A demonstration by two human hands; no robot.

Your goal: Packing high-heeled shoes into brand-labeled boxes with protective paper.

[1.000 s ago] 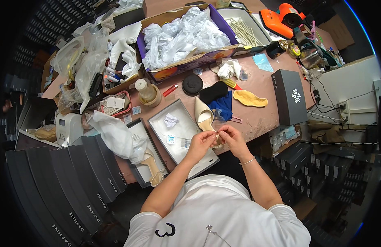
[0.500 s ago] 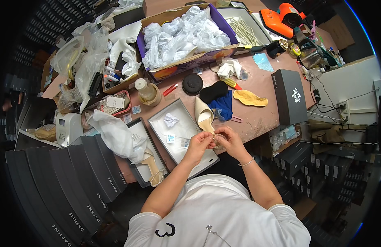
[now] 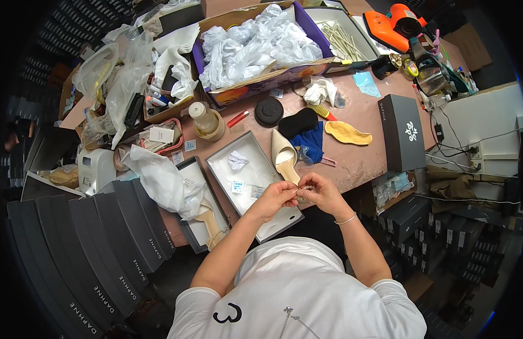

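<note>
A cream pointed shoe (image 3: 283, 151) lies toe-away on the table, its heel end toward me. At that heel, my left hand (image 3: 276, 200) and my right hand (image 3: 321, 195) meet with fingertips pinched together. They grip the shoe's thin ankle strap, part of which shows below the right fingers; the fingers hide its exact fastening. To the left, a matching shoe (image 3: 206, 217) with a beaded strap sits in a narrow dark box part (image 3: 223, 209), partly under white wrapping paper (image 3: 165, 183). Between them stands an open grey shoebox (image 3: 215, 152) holding crumpled paper and small packets.
A purple carton (image 3: 261, 90) full of white plastic bags stands at the back. Nearby are a bottle (image 3: 202, 116), a round black tin (image 3: 269, 112), a blue cloth (image 3: 309, 144), a yellow insole (image 3: 348, 134) and an upright dark shoebox (image 3: 402, 133). Stacked dark boxes (image 3: 89, 248) fill the left.
The view has shifted slightly, so the table things sit a little further right. Both hands stay at the shoe's heel, with small finger movements and the right wrist slightly further right.
</note>
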